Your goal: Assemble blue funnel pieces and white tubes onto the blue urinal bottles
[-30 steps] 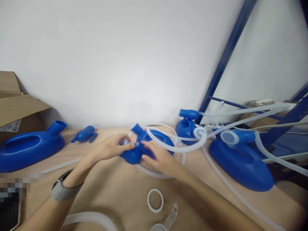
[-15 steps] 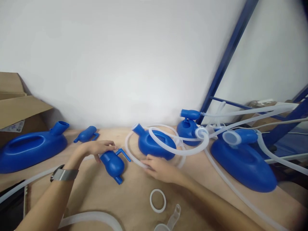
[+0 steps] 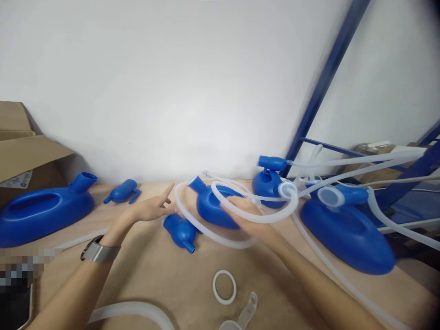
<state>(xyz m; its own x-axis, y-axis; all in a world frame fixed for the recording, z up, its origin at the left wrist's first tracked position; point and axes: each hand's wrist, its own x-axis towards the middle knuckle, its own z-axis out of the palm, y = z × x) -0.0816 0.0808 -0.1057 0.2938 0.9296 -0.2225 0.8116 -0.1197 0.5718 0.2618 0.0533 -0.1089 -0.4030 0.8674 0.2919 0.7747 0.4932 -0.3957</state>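
Note:
My left hand point(image 3: 154, 209) has its index finger stretched out and its thumb low, close to a blue urinal funnel point(image 3: 180, 231) lying on the table. That funnel is a rounded plastic piece with a short ribbed spout toward me; whether the hand touches it is unclear. Over the handle side of a blue urinal bottle point(image 3: 209, 208) lies my right hand point(image 3: 249, 215). Its fingers are blurred and partly hidden behind a translucent hose loop point(image 3: 275, 215). Another stretch of hose point(image 3: 213, 236) curves in front of the bottle and past the funnel.
A blue bottle point(image 3: 48, 211) and a small funnel point(image 3: 123, 191) stand left, beside a cardboard box point(image 3: 32, 156). Bottles with hoses point(image 3: 347, 233) crowd the right, near a blue metal frame point(image 3: 326, 87). A white ring point(image 3: 224, 300) and a clear strap piece point(image 3: 248, 308) lie in front.
The funnel by my left hand has shifted right and turned, and that hand moved right with it. My right hand went from the hose up onto the bottle. The hose now loops in front.

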